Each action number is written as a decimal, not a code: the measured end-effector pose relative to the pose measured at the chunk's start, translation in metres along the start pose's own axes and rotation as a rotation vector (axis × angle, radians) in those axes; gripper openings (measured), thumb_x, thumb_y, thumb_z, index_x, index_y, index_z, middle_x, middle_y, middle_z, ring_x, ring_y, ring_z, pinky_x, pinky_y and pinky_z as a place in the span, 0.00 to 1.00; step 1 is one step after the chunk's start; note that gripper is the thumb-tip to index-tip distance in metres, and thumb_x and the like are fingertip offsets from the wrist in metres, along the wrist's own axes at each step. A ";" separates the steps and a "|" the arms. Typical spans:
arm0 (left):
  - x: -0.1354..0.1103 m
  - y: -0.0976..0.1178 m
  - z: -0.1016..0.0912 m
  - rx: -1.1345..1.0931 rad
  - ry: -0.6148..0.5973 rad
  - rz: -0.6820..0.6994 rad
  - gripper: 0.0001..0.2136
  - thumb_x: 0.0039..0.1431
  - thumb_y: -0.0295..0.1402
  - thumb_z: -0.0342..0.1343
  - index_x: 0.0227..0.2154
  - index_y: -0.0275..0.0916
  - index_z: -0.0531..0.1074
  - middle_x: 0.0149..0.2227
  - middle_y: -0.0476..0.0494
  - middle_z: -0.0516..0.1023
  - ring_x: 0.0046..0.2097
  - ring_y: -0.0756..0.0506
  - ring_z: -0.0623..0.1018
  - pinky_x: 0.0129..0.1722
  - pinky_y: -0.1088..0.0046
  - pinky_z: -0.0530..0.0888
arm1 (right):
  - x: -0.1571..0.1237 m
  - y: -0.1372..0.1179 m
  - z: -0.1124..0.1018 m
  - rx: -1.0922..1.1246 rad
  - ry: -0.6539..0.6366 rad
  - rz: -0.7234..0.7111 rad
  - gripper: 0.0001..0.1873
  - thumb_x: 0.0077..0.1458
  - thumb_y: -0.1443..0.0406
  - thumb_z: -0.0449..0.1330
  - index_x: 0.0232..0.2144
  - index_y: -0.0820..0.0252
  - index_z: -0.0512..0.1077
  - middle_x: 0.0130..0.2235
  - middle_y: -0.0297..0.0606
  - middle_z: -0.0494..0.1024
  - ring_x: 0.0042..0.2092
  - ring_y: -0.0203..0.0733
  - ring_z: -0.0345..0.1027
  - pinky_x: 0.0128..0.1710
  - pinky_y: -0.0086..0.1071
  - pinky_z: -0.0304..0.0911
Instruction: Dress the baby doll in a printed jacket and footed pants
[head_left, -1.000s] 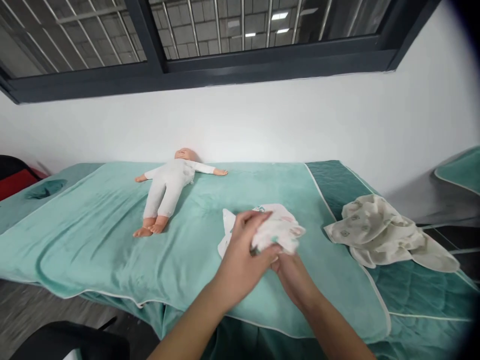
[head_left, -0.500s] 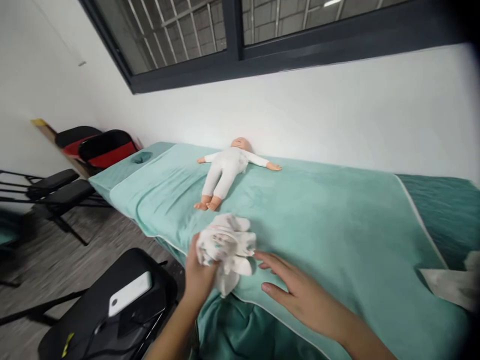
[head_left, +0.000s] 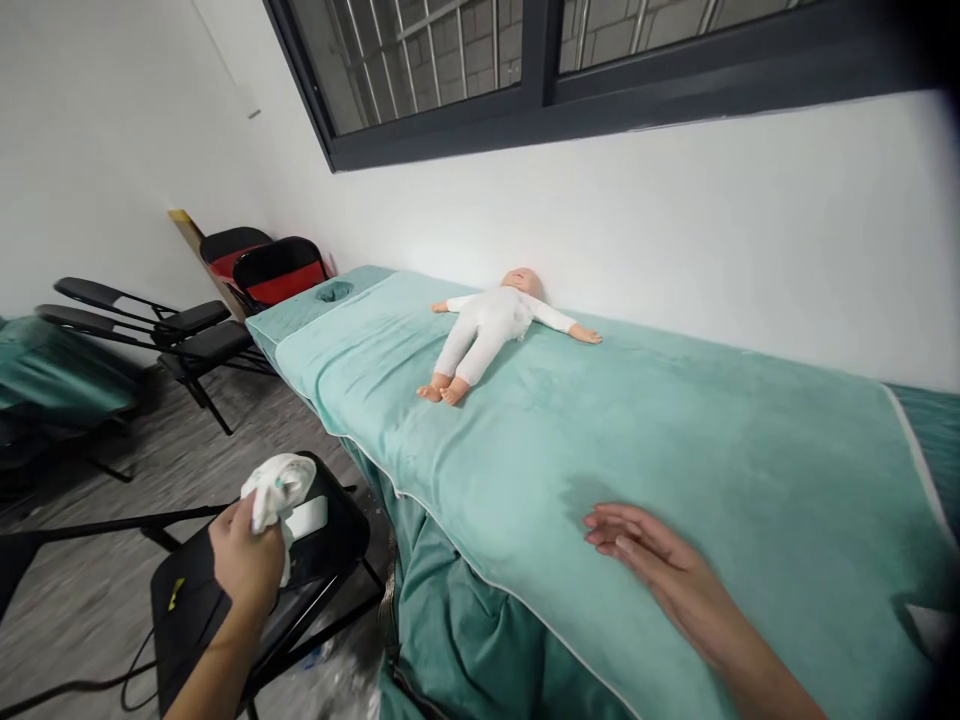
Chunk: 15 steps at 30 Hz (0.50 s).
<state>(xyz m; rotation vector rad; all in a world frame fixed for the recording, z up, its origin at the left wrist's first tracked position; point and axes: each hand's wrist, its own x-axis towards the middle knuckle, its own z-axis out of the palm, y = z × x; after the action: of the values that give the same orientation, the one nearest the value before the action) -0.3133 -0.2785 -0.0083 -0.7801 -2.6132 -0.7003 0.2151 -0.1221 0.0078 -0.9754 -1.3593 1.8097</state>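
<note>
My left hand (head_left: 251,553) grips a bunched white cloth (head_left: 279,482) with a small coloured print. It holds the cloth above a black folding chair (head_left: 199,600), partly covering the white phone-like object (head_left: 307,516) on the seat; whether cloth and seat touch I cannot tell. Over the near part of the green-covered bed, my right hand (head_left: 660,572) is open and holds nothing, its fingers loosely stretched. A baby doll (head_left: 487,325) in white lies on its back at the far side of the bed, arms spread and feet toward me.
A long massage bed with a green cover (head_left: 637,430) runs along the white wall under a window (head_left: 540,60). More folding chairs (head_left: 202,340) stand at its far left end. A dark cable (head_left: 82,687) trails by the near chair. A white item (head_left: 934,628) lies at the right edge.
My left hand has carried the cloth left, from over the bed to above the chair. My right hand has moved apart from the cloth. The view has shifted left.
</note>
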 end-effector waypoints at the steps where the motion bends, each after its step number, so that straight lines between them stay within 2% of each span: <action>1: -0.005 -0.010 0.009 0.086 -0.060 0.040 0.23 0.63 0.37 0.49 0.61 0.46 0.65 0.61 0.37 0.65 0.55 0.36 0.70 0.49 0.58 0.70 | 0.000 0.001 0.001 -0.010 0.007 -0.011 0.17 0.63 0.54 0.58 0.51 0.51 0.72 0.52 0.43 0.75 0.52 0.46 0.70 0.56 0.41 0.67; 4: -0.026 -0.042 0.039 0.311 -0.325 0.157 0.26 0.64 0.32 0.43 0.65 0.49 0.59 0.65 0.36 0.59 0.60 0.31 0.65 0.52 0.51 0.67 | 0.000 0.004 0.001 -0.036 0.032 -0.026 0.17 0.63 0.54 0.58 0.51 0.52 0.72 0.52 0.43 0.76 0.51 0.45 0.71 0.55 0.39 0.67; 6: -0.040 -0.064 0.056 0.341 -0.491 0.098 0.27 0.64 0.31 0.39 0.66 0.48 0.56 0.67 0.35 0.57 0.61 0.29 0.63 0.51 0.46 0.68 | -0.001 0.004 0.002 -0.063 0.045 -0.026 0.17 0.63 0.53 0.58 0.51 0.52 0.72 0.51 0.42 0.76 0.51 0.44 0.71 0.55 0.38 0.67; 9: -0.050 -0.086 0.076 0.311 -0.483 -0.012 0.28 0.65 0.36 0.40 0.68 0.47 0.51 0.69 0.32 0.51 0.64 0.26 0.59 0.52 0.42 0.67 | -0.004 0.003 0.005 -0.083 0.071 -0.039 0.17 0.63 0.53 0.58 0.50 0.52 0.72 0.50 0.41 0.76 0.49 0.43 0.71 0.54 0.37 0.67; 11: -0.048 -0.091 0.085 0.281 -0.467 -0.069 0.29 0.64 0.41 0.42 0.68 0.48 0.52 0.70 0.33 0.51 0.65 0.23 0.58 0.53 0.38 0.65 | -0.005 0.001 0.008 -0.080 0.087 -0.050 0.17 0.63 0.52 0.57 0.49 0.52 0.73 0.49 0.41 0.76 0.49 0.43 0.71 0.54 0.37 0.68; 13: -0.043 -0.086 0.089 0.260 -0.420 -0.127 0.28 0.62 0.44 0.44 0.65 0.51 0.56 0.70 0.34 0.53 0.66 0.22 0.58 0.54 0.32 0.61 | -0.006 0.001 0.010 -0.081 0.093 -0.055 0.17 0.64 0.52 0.57 0.49 0.52 0.73 0.49 0.41 0.76 0.49 0.42 0.71 0.53 0.36 0.67; 15: -0.043 -0.072 0.090 0.256 -0.296 -0.148 0.27 0.61 0.44 0.45 0.64 0.49 0.58 0.69 0.32 0.54 0.68 0.23 0.55 0.55 0.27 0.54 | -0.004 0.000 0.012 -0.082 0.089 -0.062 0.16 0.64 0.53 0.57 0.49 0.52 0.73 0.49 0.40 0.77 0.49 0.42 0.71 0.54 0.36 0.67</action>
<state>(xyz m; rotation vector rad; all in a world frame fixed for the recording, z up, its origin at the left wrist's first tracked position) -0.3355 -0.3008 -0.1272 -0.6608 -2.9737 -0.2917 0.2070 -0.1316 0.0105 -1.0328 -1.4025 1.6573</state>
